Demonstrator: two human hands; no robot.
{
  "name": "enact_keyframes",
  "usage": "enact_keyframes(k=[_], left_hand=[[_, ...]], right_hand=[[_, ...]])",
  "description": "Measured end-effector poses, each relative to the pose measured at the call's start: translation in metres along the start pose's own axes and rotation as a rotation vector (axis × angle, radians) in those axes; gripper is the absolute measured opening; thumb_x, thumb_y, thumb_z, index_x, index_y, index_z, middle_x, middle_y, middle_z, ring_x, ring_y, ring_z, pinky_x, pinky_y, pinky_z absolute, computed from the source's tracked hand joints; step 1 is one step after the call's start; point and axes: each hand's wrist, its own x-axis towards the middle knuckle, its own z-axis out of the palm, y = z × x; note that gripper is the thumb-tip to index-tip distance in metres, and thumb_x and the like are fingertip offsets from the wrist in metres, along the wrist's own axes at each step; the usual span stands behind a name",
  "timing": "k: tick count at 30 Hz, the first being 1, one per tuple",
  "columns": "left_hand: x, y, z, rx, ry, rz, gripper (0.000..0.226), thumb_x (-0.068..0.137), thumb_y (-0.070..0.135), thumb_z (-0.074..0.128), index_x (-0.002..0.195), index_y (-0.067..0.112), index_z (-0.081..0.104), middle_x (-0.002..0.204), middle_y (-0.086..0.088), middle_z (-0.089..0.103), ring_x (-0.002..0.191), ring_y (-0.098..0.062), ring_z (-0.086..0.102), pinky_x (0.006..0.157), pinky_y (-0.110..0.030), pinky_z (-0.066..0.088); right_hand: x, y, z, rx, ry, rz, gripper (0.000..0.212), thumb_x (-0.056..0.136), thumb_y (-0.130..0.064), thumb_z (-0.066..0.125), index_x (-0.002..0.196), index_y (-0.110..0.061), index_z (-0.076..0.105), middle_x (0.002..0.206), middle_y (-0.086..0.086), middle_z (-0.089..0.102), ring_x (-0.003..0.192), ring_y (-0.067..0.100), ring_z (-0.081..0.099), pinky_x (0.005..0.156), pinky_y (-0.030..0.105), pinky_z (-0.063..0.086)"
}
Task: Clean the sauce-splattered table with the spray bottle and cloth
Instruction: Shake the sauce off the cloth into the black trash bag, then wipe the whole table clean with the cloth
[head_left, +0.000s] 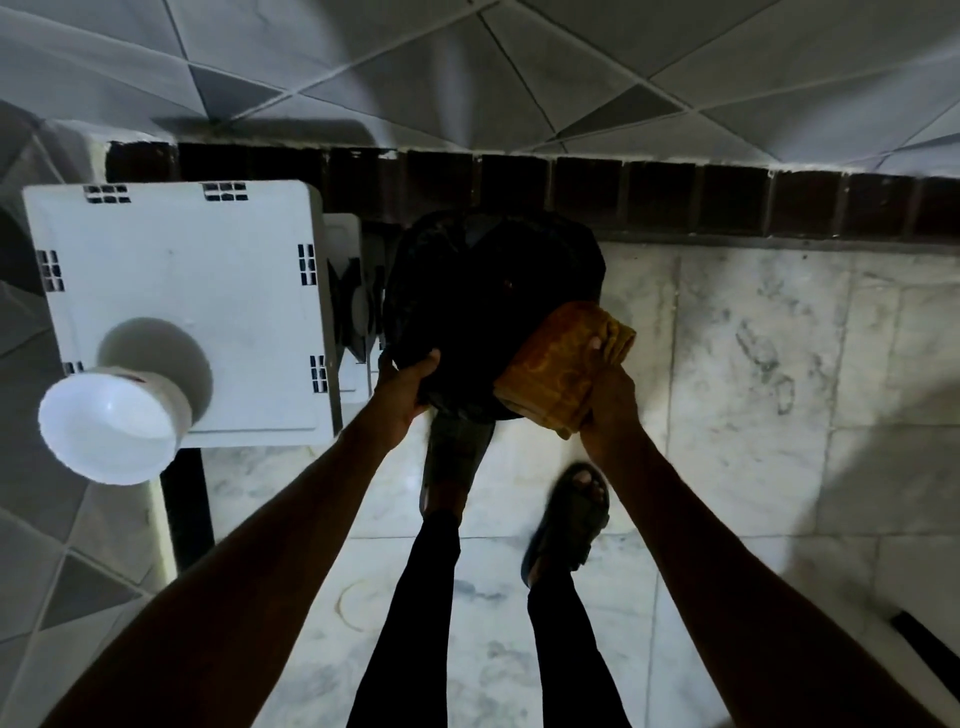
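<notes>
I note the left hand (408, 384) curled round the near rim of the black bin (447, 260), fingers over the edge. The right hand (610, 402) grips the folded orange cloth (558, 364), thumb on top, at the bin's right rim. A white tub (111, 428) stands on a white stool (182, 280) to the left.

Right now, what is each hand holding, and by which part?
The left hand grips the black bin by its near rim. The right hand holds the folded orange cloth by its near right end, thumb on top.
</notes>
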Motion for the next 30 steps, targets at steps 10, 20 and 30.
enact_keyframes(k=[10, 20, 30], left_hand=[[-0.158, 0.046, 0.042, 0.175, 0.107, -0.046, 0.041, 0.104, 0.016, 0.039, 0.143, 0.003, 0.040, 0.120, -0.021, 0.060, 0.090, -0.029, 0.059, 0.078, -0.031, 0.045], [-0.464, 0.144, 0.109, 0.440, -0.397, 0.092, 0.027, 0.098, 0.033, 0.053, 0.121, 0.020, 0.062, 0.117, -0.003, 0.065, 0.102, -0.019, 0.063, 0.085, -0.033, 0.053], [-0.654, 0.109, 0.137, 0.859, -0.623, 0.250, 0.027, 0.088, 0.020, 0.071, 0.114, 0.020, 0.064, 0.110, -0.006, 0.070, 0.098, -0.023, 0.068, 0.068, -0.030, 0.054]], right_hand=[[-0.118, -0.056, -0.014, 0.158, -0.017, 0.072, 0.091, 0.068, -0.069, 0.073, 0.143, -0.021, 0.052, 0.138, 0.015, 0.063, 0.118, 0.039, 0.066, 0.095, 0.060, 0.055], [-0.394, -0.167, -0.041, 0.370, -0.123, 0.036, 0.096, 0.067, -0.064, 0.085, 0.141, -0.009, 0.057, 0.134, 0.018, 0.066, 0.122, 0.040, 0.064, 0.106, 0.062, 0.048], [-0.647, -0.142, -0.089, 0.491, 0.232, -0.166, 0.059, 0.090, -0.060, 0.063, 0.124, -0.012, 0.070, 0.112, 0.010, 0.077, 0.104, 0.030, 0.074, 0.100, 0.051, 0.056]])
